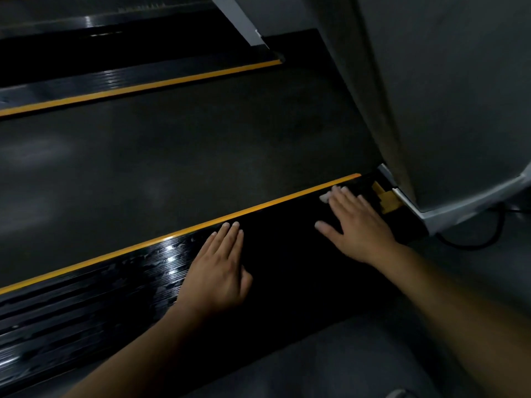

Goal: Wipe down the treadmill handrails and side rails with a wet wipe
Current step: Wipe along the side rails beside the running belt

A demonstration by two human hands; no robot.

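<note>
Far side rail: I see the far side rail (115,79) at upper left, black and glossy, with a yellow edge stripe on the side facing the belt.
Belt: The dark treadmill belt (172,156) runs diagonally between the two rails.
Near side rail: The near side rail (86,297) is black and ribbed. Light glints off its left part, and a yellow stripe (201,228) borders it on the belt side.
Left hand: My left hand (218,271) lies flat, palm down, on the near side rail. Its fingers are straight and together, their tips close to the yellow stripe. It is released and grasps nothing.
Right hand: My right hand (356,222) lies palm down further along the same rail, well apart from the left. Its fingers are extended and the thumb is spread. It is released, pressing rather than grasping.
Wet wipe: The white wet wipe (324,198) sits under the right fingertips on the near side rail, just beside the end of the yellow stripe. Only a small edge shows.
Label: A yellow label (385,199) sits on the rail end, just beyond the right hand.
Front cover: A grey front cover (459,110) rises at the right.
Cable: A black cable (488,234) loops on the floor (344,354) beside the cover's base.
</note>
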